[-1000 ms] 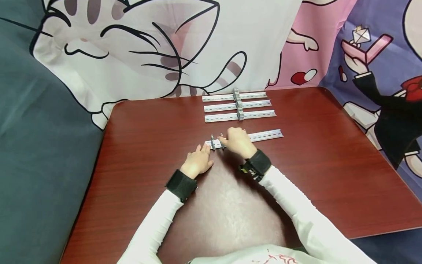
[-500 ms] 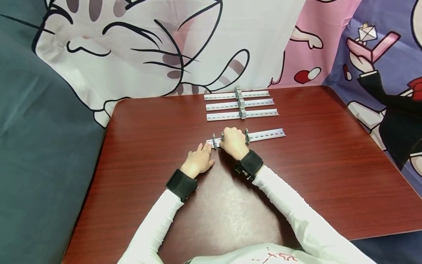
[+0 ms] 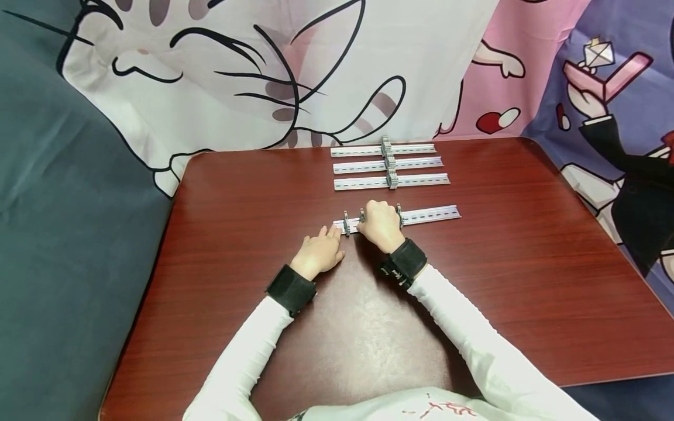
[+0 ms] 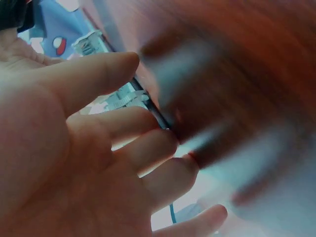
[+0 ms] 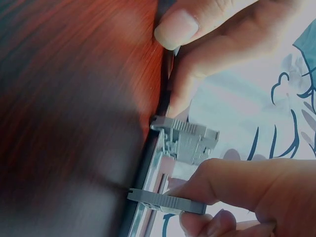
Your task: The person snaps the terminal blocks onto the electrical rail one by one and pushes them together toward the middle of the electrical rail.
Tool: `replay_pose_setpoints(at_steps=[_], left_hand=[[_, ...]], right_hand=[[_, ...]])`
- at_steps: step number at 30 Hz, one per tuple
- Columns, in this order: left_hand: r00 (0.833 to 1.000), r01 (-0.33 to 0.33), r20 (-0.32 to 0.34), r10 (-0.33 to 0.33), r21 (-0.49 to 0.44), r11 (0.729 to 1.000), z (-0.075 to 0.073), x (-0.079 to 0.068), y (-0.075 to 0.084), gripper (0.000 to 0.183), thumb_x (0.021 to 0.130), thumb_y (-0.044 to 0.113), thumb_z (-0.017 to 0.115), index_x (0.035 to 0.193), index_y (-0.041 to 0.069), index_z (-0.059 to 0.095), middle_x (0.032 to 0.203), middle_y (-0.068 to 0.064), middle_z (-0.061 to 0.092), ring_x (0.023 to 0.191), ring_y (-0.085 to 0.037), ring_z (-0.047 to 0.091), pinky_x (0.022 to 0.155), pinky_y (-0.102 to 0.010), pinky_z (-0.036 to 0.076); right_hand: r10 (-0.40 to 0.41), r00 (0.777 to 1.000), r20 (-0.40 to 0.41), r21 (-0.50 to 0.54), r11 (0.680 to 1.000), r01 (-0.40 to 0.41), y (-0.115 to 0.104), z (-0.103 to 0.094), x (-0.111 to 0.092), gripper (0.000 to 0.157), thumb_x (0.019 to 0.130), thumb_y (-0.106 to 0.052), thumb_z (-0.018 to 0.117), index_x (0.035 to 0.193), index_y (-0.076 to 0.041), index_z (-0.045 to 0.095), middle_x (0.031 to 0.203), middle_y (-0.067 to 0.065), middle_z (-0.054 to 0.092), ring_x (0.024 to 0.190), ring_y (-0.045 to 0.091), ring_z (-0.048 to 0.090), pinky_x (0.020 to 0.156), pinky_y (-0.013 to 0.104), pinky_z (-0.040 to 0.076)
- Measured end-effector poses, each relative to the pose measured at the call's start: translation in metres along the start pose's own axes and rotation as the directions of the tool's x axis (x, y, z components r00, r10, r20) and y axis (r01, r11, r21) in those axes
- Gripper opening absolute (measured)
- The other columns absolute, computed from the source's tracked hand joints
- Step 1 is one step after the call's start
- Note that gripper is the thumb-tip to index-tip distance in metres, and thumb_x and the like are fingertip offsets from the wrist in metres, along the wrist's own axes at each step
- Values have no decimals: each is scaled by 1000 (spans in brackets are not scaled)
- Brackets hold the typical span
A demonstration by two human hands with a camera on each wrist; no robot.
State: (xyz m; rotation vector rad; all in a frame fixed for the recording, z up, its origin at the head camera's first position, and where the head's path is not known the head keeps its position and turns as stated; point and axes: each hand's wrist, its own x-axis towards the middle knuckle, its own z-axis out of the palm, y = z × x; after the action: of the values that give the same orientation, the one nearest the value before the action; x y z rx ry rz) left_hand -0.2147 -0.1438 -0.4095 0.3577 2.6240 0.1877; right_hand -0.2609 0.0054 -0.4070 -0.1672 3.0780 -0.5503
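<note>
A slotted metal DIN rail (image 3: 432, 215) lies across the table in front of me. My left hand (image 3: 317, 253) rests its straight fingertips at the rail's left end, palm low over the wood. Just beside them a thin grey rail clip (image 5: 190, 138) stands on the rail. With thumb and fingers my right hand (image 3: 381, 225) pinches a second grey clip (image 5: 168, 201), which sits on the rail a little further right. A third clip (image 3: 399, 215) stands past the right hand's knuckles. The right hand hides the stretch of rail between the second and third clips.
Behind the rail lie several more pieces: three parallel rails (image 3: 363, 183) with a row of grey clips (image 3: 390, 165) across their middles. A printed cloth (image 3: 226, 117) hangs along the table's back edge. The brown table (image 3: 500, 280) extends to both sides.
My right hand has shifted slightly left along the rail, uncovering the third clip, and its fingers have closed more around the second clip. My left hand stays at the rail's end.
</note>
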Motion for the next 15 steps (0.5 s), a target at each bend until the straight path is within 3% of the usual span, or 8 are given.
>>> replay_pose_setpoints(at_steps=[7,15], left_hand=[[1000,-21,6,21,19,1000,-1,1,1,65,103,34,46,155,6,19,163,-10,15,150,-29,18,116,-55,26],[999,-41,-5,41,1,999,-1,-2,-1,64,103,33,45,155,6,19,163,-11,14,150,-29,17,116,-57,25]], right_hand=[[-2,999,-44,-1,1000,2,16,-4,-2,25,75,-17,74,60,-10,55,78,18,69,82,42,66,67,51,53],[44,993,-111,-30,998,-48,36,-8,-1,30,74,-17,72,55,-12,49,77,20,69,75,42,68,59,51,54]])
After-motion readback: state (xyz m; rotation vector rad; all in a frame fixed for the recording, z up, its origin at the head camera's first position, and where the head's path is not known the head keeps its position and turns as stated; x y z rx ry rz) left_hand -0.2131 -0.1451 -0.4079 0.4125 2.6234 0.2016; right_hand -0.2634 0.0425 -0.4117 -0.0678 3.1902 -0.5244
